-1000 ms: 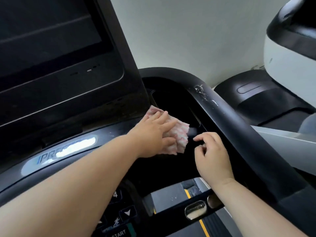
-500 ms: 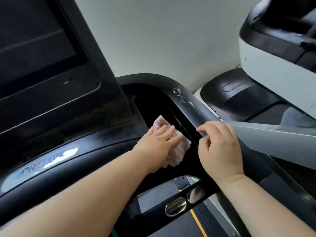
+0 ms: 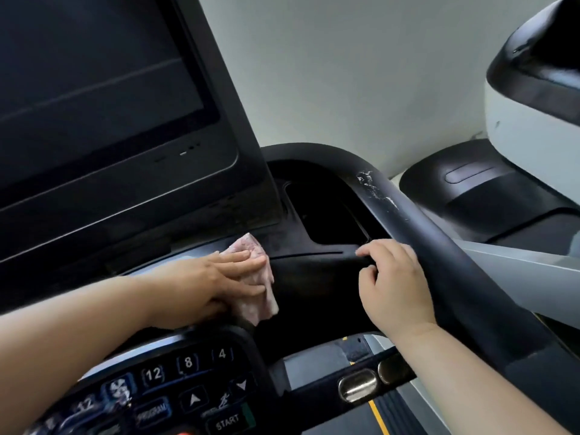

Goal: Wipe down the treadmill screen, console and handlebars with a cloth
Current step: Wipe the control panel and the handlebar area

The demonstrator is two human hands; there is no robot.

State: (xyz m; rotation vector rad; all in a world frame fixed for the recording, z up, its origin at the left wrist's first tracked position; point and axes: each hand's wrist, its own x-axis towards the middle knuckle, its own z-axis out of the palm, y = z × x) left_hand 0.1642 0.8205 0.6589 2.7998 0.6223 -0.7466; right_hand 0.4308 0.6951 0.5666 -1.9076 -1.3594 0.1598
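Observation:
My left hand [image 3: 216, 284] lies flat with straight fingers on a pink folded cloth [image 3: 255, 296], pressing it onto the black console [image 3: 310, 277] just below the dark screen [image 3: 94, 89]. My right hand [image 3: 392, 284] rests on the console edge beside the recessed tray [image 3: 323, 215], fingers curled over the ledge. The thick black handlebar [image 3: 439, 246] curves past its right side, with white scuff marks near the top. A keypad [image 3: 175, 390] with number and START keys sits below my left arm.
A crossbar with metal pulse sensors [image 3: 357, 384] runs under my right wrist, above the belt with its yellow line [image 3: 378, 419]. A neighbouring black and white machine [image 3: 527, 127] stands at the right, and a pale wall [image 3: 345, 73] is behind.
My left hand has slid the cloth leftward, from the tray's edge to the console surface under the screen. My right hand stays on the console ledge. The view has shifted left and down, showing the keypad.

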